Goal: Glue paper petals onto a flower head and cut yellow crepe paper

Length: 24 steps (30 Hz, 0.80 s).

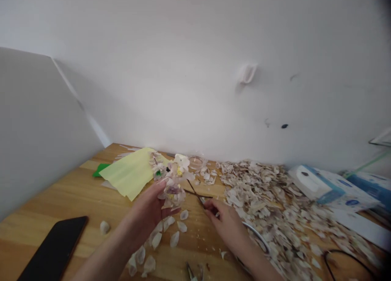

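My left hand (149,211) is closed around a small pale paper flower (173,193) with a yellowish centre, held just above the wooden table (76,195). My right hand (224,222) pinches a thin dark wire (195,193) that runs up and left toward the flower. Loose white petals (171,230) lie on the table under and between both hands. Finished pale flowers (174,169), one with a green centre, lie just beyond the left hand.
A big heap of petal scraps (269,199) covers the right side. Yellow crepe paper (131,173) and a green piece (99,170) lie at left, a black phone (53,248) front left, a tissue box (324,185) right, pliers (194,271) near the front edge, and a small glass dish (197,162).
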Each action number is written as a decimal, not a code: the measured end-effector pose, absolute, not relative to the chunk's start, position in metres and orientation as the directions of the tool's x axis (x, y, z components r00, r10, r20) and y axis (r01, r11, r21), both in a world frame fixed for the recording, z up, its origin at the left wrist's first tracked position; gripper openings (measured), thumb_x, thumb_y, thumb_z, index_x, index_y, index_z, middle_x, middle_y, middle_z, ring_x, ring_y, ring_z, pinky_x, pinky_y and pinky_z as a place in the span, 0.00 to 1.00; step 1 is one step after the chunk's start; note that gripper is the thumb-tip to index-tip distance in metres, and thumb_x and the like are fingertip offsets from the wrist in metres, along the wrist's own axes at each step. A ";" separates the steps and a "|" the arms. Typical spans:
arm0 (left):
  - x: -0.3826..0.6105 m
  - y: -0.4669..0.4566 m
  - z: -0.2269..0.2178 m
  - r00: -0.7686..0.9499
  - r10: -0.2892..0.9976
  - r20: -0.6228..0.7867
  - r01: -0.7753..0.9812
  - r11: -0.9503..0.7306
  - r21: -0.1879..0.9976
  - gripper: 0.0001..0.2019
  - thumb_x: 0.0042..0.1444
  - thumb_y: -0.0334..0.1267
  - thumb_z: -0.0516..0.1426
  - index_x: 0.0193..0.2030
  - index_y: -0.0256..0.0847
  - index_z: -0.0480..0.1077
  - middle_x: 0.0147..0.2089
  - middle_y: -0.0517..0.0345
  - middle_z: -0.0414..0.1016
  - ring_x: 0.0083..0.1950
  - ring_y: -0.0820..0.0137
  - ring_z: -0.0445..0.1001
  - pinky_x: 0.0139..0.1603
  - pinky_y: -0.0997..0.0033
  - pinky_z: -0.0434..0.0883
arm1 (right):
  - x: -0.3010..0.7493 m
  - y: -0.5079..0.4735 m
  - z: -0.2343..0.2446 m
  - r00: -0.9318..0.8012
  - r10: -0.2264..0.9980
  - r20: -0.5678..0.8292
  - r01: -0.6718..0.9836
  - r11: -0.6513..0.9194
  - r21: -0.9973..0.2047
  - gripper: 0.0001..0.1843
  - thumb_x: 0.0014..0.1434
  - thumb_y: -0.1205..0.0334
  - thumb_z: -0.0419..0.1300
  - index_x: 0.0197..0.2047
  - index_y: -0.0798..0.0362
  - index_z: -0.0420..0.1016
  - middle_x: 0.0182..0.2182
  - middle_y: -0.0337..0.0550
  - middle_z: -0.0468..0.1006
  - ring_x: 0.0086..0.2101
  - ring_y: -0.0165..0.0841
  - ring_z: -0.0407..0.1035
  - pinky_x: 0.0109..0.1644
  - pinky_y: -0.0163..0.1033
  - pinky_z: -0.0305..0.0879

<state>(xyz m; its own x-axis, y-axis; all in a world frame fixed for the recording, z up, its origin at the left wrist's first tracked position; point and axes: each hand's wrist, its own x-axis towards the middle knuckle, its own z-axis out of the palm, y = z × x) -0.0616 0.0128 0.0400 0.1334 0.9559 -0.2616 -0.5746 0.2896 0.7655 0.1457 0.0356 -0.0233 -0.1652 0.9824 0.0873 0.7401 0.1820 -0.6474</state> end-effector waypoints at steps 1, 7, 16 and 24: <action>-0.062 0.013 0.040 0.126 0.955 -0.269 -0.569 0.291 0.769 0.10 0.58 0.34 0.51 0.45 0.39 0.68 0.34 0.56 0.74 0.34 0.70 0.73 0.35 0.66 0.74 | 0.145 0.036 -0.025 -0.169 0.982 0.082 0.757 0.182 -0.628 0.09 0.51 0.69 0.53 0.34 0.55 0.73 0.30 0.45 0.78 0.32 0.37 0.70 0.36 0.38 0.60; -0.065 0.012 0.038 0.158 0.949 -0.271 -0.521 0.314 0.794 0.18 0.53 0.33 0.55 0.52 0.39 0.64 0.29 0.58 0.73 0.28 0.72 0.71 0.28 0.71 0.72 | 0.140 0.036 -0.030 -0.178 0.983 0.053 0.840 0.180 -0.512 0.08 0.53 0.70 0.54 0.34 0.54 0.74 0.31 0.45 0.78 0.34 0.38 0.71 0.36 0.37 0.58; -0.068 0.011 0.033 0.304 0.933 -0.193 -0.514 0.331 0.791 0.24 0.44 0.35 0.59 0.51 0.41 0.67 0.41 0.53 0.73 0.36 0.66 0.74 0.31 0.69 0.72 | 0.138 0.035 -0.037 -0.200 0.980 -0.011 0.845 0.167 -0.508 0.10 0.49 0.73 0.54 0.32 0.54 0.74 0.31 0.47 0.78 0.34 0.40 0.71 0.36 0.38 0.58; -0.068 0.019 0.022 0.317 0.935 -0.160 -0.513 0.311 0.800 0.21 0.45 0.32 0.57 0.49 0.40 0.66 0.34 0.56 0.73 0.30 0.68 0.72 0.28 0.67 0.72 | 0.140 0.028 -0.015 -0.166 0.983 0.075 0.598 0.161 -0.785 0.09 0.53 0.63 0.52 0.35 0.54 0.71 0.31 0.43 0.77 0.33 0.33 0.70 0.35 0.34 0.63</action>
